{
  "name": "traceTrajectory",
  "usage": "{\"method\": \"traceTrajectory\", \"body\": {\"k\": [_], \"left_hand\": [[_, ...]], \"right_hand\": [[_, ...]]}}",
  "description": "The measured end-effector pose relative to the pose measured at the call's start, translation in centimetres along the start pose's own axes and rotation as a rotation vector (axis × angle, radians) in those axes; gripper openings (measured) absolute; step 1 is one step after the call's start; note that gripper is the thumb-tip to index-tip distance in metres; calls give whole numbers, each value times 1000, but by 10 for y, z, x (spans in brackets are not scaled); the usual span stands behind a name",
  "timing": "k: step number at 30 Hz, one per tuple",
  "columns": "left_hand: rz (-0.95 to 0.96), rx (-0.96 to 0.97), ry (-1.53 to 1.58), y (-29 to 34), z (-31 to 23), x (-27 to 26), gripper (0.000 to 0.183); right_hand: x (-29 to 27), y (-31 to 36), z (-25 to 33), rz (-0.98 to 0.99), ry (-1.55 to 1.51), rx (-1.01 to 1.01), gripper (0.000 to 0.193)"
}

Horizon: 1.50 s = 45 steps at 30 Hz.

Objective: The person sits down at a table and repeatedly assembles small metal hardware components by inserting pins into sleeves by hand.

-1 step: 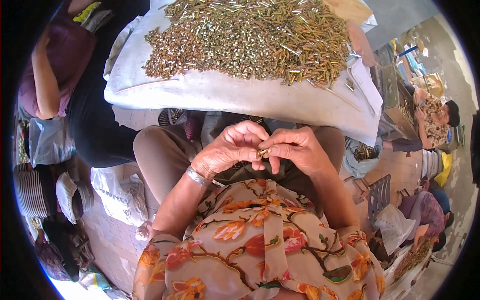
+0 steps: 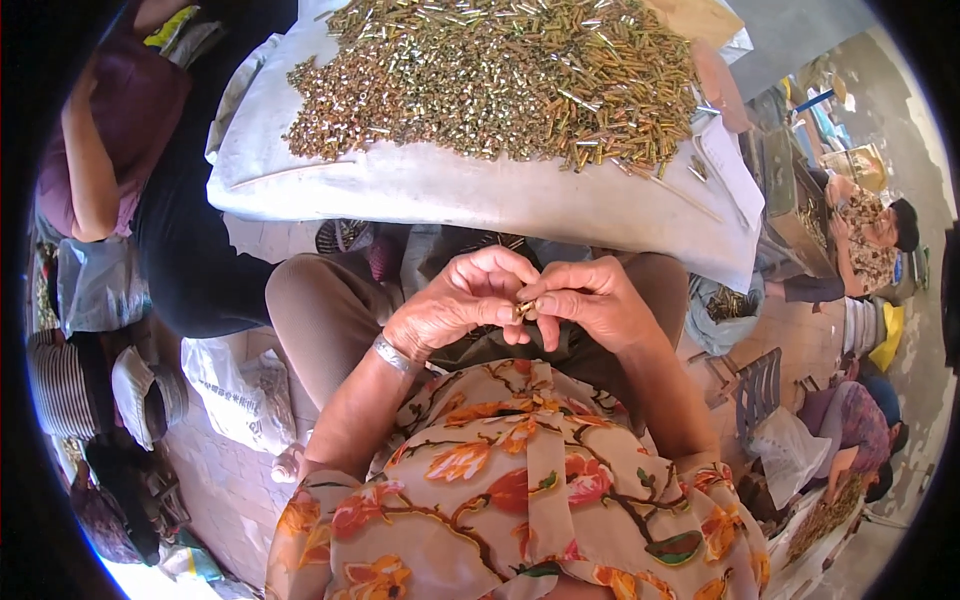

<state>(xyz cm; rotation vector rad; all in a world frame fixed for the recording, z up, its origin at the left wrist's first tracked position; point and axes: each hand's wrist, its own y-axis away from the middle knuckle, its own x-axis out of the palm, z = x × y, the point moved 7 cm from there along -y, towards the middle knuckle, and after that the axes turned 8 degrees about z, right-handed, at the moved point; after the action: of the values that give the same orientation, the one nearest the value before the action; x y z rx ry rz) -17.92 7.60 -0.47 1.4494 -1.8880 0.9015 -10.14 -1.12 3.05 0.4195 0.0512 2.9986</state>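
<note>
My left hand [image 2: 468, 295] and my right hand [image 2: 588, 300] meet over my lap, just below the table's near edge. Pinched between the fingertips of both is a small brass-coloured metal fitting [image 2: 524, 311]. It is partly covered by the fingers, so its full shape cannot be made out. Beyond my hands, a big heap of small golden and silvery metal parts [image 2: 480, 90] covers the middle of the white-covered table [image 2: 450, 190]. Short ring-like pieces lie mostly on the heap's left, longer rod-like ones on its right.
Thin sticks lie near the table's front edge, with a white paper sheet [image 2: 730, 170] at its right corner. An open bag of metal parts [image 2: 725, 305] stands right of my knee. A white plastic bag [image 2: 238, 392] rests on the floor at left. Other people sit on both sides.
The metal fitting has shifted and tilted very slightly between my fingertips. Both hands stay in the same place.
</note>
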Motion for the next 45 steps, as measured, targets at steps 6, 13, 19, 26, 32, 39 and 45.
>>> {"method": "traceTrajectory", "body": {"k": [6,13,19,26,32,39,45], "left_hand": [[-122,-2,-7,-10,9,-14,34],[-468,-141,-792,-61,-27,-57,23],[-562,166,-1879,-132,-44,-64,15],[-557,186,-2094,-148,-31,-56,4],[-539,270,-1955,-120,-36,-58,20],[-571,13,-386,-48,-20,-50,18],[-549,205,-264,-12,-17,-19,19]], "right_hand": [[-16,3,-9,-107,3,39,17],[-65,0,-30,-327,-688,-37,18],[-168,-42,-14,-693,293,53,17],[-180,-72,-1,-672,1287,117,18],[-170,-41,-7,-681,771,-64,19],[-88,-15,-8,-439,-137,60,20],[-39,1,22,-625,299,-200,15]]}}
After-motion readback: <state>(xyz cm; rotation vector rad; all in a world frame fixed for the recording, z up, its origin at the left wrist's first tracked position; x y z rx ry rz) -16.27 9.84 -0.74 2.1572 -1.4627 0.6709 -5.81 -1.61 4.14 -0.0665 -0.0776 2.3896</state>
